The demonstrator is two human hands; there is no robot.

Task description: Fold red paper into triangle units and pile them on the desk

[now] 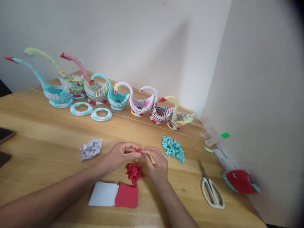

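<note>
Between my left hand (pixel 122 154) and my right hand (pixel 155 161) is a small red piece of folded paper (pixel 139 150), pinched by the fingertips of both. Most of it is hidden by the fingers. Just below the hands lies a heap of red folded paper pieces (pixel 134 173). Nearer to me, a stack of red paper squares (pixel 127 195) touches a stack of white paper squares (pixel 103 193). Left of my left hand sits a pile of pale grey folded pieces (pixel 91 149); right of my right hand is a pile of teal ones (pixel 173 148).
Several folded-paper swans (pixel 96 91) line the back of the wooden table (pixel 59 139), with two teal-and-white paper rings (pixel 101 114) before them. White-handled scissors (pixel 212 191) lie at right. Beside the right wall are a red-and-teal paper piece (pixel 241 181) and paper scraps (pixel 224 159).
</note>
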